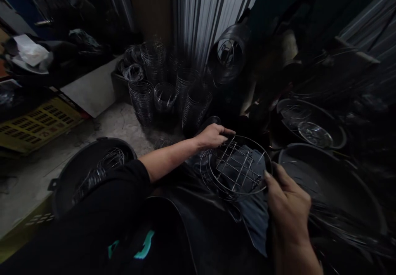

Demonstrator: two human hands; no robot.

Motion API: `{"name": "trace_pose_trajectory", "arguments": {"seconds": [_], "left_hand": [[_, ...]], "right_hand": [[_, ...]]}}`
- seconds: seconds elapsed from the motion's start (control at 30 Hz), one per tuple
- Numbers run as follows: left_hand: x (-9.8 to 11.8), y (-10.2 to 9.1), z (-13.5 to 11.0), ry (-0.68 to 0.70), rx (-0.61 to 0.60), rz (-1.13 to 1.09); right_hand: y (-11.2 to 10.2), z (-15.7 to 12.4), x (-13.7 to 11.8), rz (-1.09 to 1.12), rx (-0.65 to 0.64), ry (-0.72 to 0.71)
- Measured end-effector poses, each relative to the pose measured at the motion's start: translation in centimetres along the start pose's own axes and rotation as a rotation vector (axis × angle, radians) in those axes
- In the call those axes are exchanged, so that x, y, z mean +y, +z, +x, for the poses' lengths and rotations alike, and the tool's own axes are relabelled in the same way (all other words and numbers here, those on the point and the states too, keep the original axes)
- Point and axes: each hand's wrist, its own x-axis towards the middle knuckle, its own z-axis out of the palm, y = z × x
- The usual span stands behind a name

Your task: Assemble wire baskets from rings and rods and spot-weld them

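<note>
A round wire basket frame point(235, 168) with a grid bottom rests on my lap, over dark cloth. My left hand point(213, 136) reaches across and grips its far left rim, fingers curled over the wire. My right hand point(286, 203) holds the near right rim, thumb and fingers pinched on the ring. The frame lies tilted slightly toward me.
Stacks of finished wire frames point(167, 93) stand on the floor ahead. A black tub point(64, 180) with wire pieces sits at the left, two more black tubs point(334, 172) at the right. A yellow crate point(37, 124) lies far left. Metal rods point(210, 11) lean at the back.
</note>
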Motion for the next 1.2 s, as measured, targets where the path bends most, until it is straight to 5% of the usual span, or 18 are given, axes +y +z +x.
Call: {"name": "trace_pose_trajectory", "arguments": {"seconds": [0.1,0.27,0.43,0.67,0.93,1.07,1.2], "left_hand": [[-1.2,0.5,1.1,0.061,0.027,0.048],[-2.9,0.6,1.6,0.02,-0.018,-0.127],[-4.4,0.8,1.7,-0.057,-0.032,-0.413],[-5.9,0.7,1.5,-0.061,-0.065,-0.496],[-6.8,0.8,0.6,-0.042,-0.006,-0.531],[-7.2,1.3,-0.6,-0.006,0.196,-0.507],[-7.4,2.2,-1.8,-0.058,0.268,-0.52]], "right_hand": [[0.3,1.5,1.0,-0.342,-0.017,-0.035],[0.2,2.9,2.5,-0.531,-0.131,0.033],[0.0,1.6,2.1,-0.606,-0.168,0.071],[0.9,-0.6,1.2,-0.94,-0.245,0.175],[2.7,-1.1,6.0,-0.722,0.022,-0.18],[3.3,-1.6,7.2,-0.544,0.166,-0.153],[4.0,-2.4,7.8,-0.233,0.106,-0.039]]}}
